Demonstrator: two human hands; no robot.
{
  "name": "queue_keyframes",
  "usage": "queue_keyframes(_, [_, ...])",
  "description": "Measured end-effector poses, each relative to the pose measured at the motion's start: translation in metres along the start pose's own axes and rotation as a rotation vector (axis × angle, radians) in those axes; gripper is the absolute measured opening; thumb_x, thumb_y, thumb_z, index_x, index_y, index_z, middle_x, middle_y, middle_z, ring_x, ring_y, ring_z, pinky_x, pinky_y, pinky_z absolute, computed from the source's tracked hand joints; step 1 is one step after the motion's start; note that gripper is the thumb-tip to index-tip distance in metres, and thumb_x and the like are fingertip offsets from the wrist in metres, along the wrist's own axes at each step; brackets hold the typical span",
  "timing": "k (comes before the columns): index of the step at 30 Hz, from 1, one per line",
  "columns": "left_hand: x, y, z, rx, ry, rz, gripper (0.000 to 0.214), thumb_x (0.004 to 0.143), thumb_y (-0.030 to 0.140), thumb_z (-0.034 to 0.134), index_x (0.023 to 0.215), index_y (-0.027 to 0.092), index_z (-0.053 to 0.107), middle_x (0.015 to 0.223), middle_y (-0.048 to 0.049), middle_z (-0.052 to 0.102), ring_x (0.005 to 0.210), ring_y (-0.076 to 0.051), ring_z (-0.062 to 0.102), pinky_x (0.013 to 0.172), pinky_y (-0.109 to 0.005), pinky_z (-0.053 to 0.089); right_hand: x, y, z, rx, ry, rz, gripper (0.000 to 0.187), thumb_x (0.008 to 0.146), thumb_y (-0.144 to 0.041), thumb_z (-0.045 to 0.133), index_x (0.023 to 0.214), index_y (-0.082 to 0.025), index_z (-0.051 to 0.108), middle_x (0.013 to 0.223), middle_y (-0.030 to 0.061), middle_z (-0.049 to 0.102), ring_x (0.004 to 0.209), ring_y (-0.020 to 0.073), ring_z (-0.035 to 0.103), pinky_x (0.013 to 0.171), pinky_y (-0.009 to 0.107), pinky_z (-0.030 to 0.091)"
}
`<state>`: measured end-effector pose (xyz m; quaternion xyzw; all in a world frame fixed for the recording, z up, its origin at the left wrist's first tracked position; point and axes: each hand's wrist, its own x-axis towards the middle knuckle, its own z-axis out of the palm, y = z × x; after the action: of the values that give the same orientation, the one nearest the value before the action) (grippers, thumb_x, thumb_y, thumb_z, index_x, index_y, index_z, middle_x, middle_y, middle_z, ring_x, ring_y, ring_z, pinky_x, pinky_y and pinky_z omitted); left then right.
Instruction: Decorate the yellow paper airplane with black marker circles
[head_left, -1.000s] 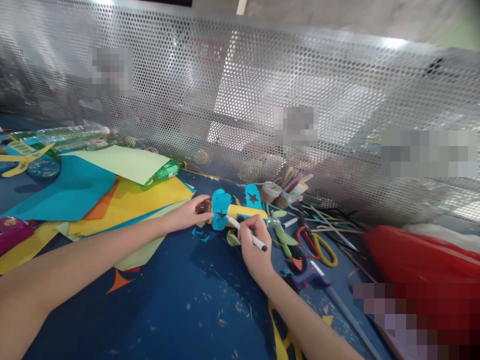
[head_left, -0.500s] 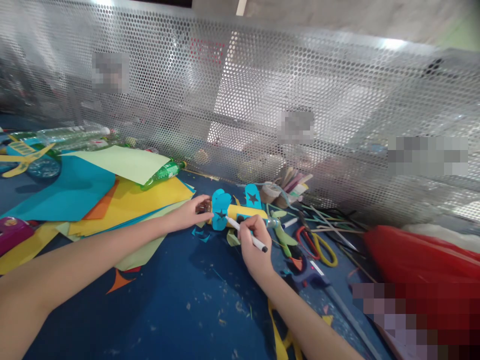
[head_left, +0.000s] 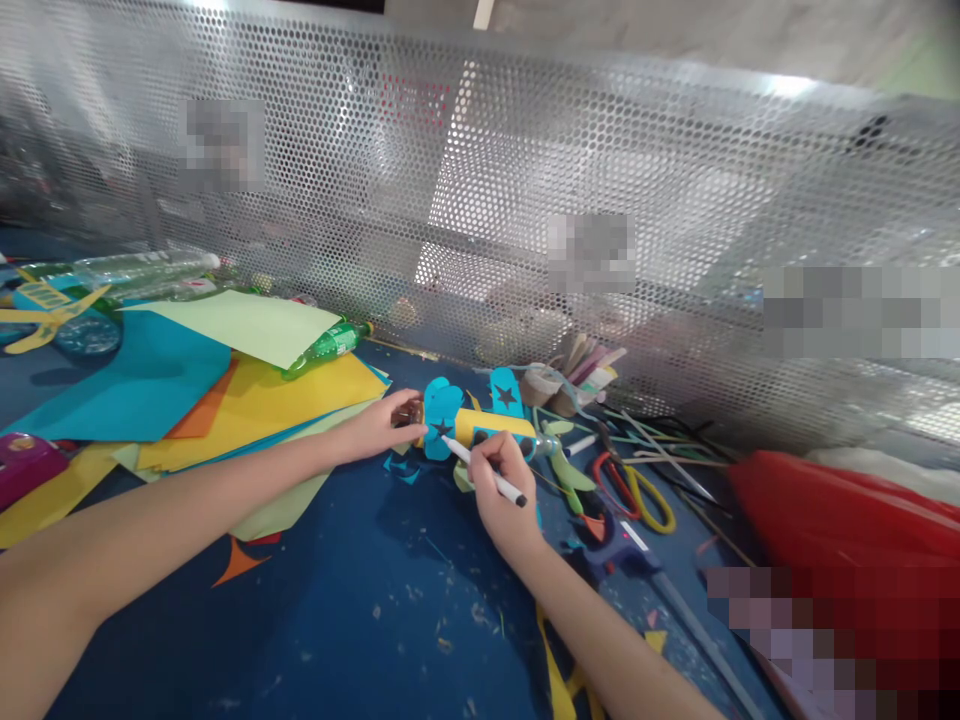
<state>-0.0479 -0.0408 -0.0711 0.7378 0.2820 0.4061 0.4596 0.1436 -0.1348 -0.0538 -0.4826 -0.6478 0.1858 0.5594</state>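
The bare left forearm (head_left: 210,500) reaches from the lower left to the middle, its wrist almost straight; the left hand (head_left: 384,425) curls, fingers arched on the far side, thumb nearer. The right forearm (head_left: 607,630) slants up from the lower right, the right hand (head_left: 506,500) bent in a pinching writing grip.

We observe a yellow-wrapped bottle (head_left: 491,427) set horizontally, its blue paper pieces (head_left: 441,398) bearing black stars (head_left: 505,397); a white, black-ended marker (head_left: 510,490) slants beside it, tip seemingly touching one star.
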Motion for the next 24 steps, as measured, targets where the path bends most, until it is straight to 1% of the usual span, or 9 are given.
queue_keyframes(6, [-0.0004, 0.0025, -0.0002, -0.002, -0.001, -0.009, 0.049, 0.080, 0.037, 0.068, 0.122, 0.017, 0.051, 0.116, -0.0098, 0.064, 0.109, -0.025, 0.062, 0.098, -0.043, 0.047, 0.0000, 0.0017, 0.0009, 0.005, -0.007, 0.018, 0.018, 0.082, -0.020, 0.049, 0.067, -0.024, 0.040, 0.054, -0.0076, 0.039, 0.047, 0.0098, 0.036, 0.046, 0.023, 0.031])
queue_keyframes(12, [0.0003, 0.0024, 0.0005, -0.019, -0.004, -0.001, 0.048, 0.080, 0.036, 0.067, 0.120, 0.017, 0.050, 0.114, -0.0090, 0.065, 0.107, -0.024, 0.062, 0.096, -0.041, 0.048, -0.0007, 0.0003, 0.0001, 0.014, -0.012, 0.029, 0.018, 0.082, -0.020, 0.049, 0.067, -0.024, 0.039, 0.054, -0.0072, 0.040, 0.048, 0.0099, 0.037, 0.046, 0.023, 0.031])
queue_keyframes(18, [0.0002, 0.0015, 0.0004, -0.020, -0.010, 0.002, 0.047, 0.081, 0.035, 0.067, 0.121, 0.018, 0.050, 0.117, -0.0090, 0.063, 0.108, -0.023, 0.062, 0.096, -0.039, 0.049, -0.0001, -0.0002, 0.0002, 0.012, -0.013, 0.031, 0.019, 0.083, -0.020, 0.048, 0.067, -0.024, 0.038, 0.054, -0.0073, 0.039, 0.047, 0.0099, 0.037, 0.046, 0.023, 0.031])
queue_keyframes(24, [0.0000, 0.0024, 0.0006, -0.023, -0.009, 0.005, 0.046, 0.081, 0.035, 0.067, 0.120, 0.018, 0.050, 0.117, -0.0092, 0.064, 0.107, -0.023, 0.062, 0.095, -0.040, 0.049, -0.0006, 0.0007, 0.0000, 0.007, -0.010, 0.017, 0.019, 0.083, -0.020, 0.049, 0.068, -0.024, 0.039, 0.054, -0.0073, 0.040, 0.047, 0.0099, 0.037, 0.046, 0.023, 0.031])
